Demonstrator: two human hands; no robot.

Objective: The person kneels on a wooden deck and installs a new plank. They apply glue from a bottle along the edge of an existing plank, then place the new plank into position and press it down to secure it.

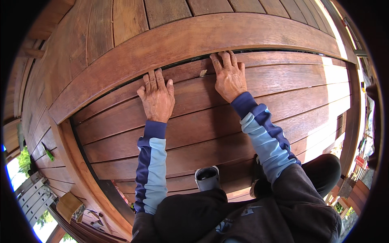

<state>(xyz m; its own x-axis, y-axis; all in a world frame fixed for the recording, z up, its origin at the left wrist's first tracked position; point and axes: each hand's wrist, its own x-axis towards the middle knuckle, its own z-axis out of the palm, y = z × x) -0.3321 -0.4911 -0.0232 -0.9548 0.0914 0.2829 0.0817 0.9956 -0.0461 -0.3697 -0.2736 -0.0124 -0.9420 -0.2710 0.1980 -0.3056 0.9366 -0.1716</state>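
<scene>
Dark-trousered knees (pixel 243 214) and a grey shoe toe (pixel 207 177) kneel on the slatted wooden panel (pixel 210 133). Likely risk: fingertips caught in the dark gap (pixel 190 61) at the panel's top edge, under the curved frame rail (pixel 194 38), should the panel shift. Left hand (pixel 157 97) and right hand (pixel 229 77) both lie flat, fingers spread, palms pressed on the top slat, gripping nothing.

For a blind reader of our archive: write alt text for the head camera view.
Seen from above, a person's left hand and right hand press flat, fingers spread, on a panel of reddish-brown wooden boards, fingertips at the gap under a thick wooden beam. Both arms wear blue sleeves; a small green tool lies on the wood at far left.
</scene>
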